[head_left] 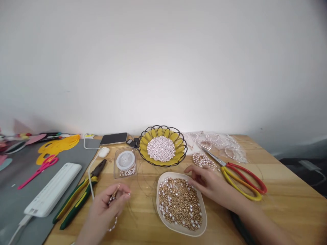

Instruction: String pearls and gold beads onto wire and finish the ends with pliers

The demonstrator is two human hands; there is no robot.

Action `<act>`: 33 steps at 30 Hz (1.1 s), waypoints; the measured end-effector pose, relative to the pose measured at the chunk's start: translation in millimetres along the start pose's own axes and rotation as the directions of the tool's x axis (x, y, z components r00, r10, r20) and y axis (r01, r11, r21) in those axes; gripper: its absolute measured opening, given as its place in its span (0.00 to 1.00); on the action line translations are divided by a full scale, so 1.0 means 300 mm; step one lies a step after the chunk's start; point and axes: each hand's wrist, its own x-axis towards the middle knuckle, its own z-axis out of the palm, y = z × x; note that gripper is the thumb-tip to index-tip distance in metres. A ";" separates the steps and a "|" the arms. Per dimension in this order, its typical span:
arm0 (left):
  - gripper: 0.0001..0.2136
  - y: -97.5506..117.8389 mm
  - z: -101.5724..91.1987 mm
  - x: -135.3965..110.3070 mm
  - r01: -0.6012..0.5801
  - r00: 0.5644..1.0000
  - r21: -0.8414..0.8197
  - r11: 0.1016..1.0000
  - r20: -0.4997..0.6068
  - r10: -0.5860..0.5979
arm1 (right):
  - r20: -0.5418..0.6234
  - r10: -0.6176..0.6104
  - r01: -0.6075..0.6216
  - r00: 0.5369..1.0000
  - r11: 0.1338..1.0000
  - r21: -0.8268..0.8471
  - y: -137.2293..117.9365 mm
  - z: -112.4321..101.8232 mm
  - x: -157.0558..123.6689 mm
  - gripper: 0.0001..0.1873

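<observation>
My left hand [103,207] is closed in a pinch on a short strand of gold and pearl beads [114,196], which hangs down to the wooden table [281,190]. My right hand [206,183] rests at the far right rim of a white oval dish [203,217] full of gold and white beads, its fingers curled over the rim and the beads. Whether those fingers hold a bead is hidden. A thin clear thread loops across the table between the two hands.
Behind the dish stand a black wire basket [162,146] of pale pearls and a clear box [125,162] with a thread spool. Red-and-yellow scissors [240,175] lie right, green-handled pliers [79,194] left, plus a white power strip [52,189], phone [113,138] and bagged bead strands [219,144].
</observation>
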 end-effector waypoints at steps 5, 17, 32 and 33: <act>0.24 -0.144 0.006 -0.048 0.115 0.991 -0.111 0.987 -0.058 -0.122 | 0.079 0.003 -0.009 0.997 0.997 0.078 0.006 0.024 0.019 0.10; 0.25 -0.204 0.024 -0.037 0.064 0.998 -0.058 0.996 0.003 -0.064 | -0.162 0.169 -0.159 0.972 0.985 0.073 0.144 -0.044 0.034 0.11; 0.17 -0.210 0.030 -0.023 -0.054 0.994 0.150 0.987 0.100 0.040 | 0.133 -0.229 0.233 0.964 0.972 -0.016 -0.307 0.084 0.093 0.10; 0.17 -0.206 0.032 -0.024 -0.055 0.994 0.155 0.986 0.099 0.040 | 0.138 -0.228 0.236 0.964 0.971 -0.041 -0.310 0.104 0.105 0.09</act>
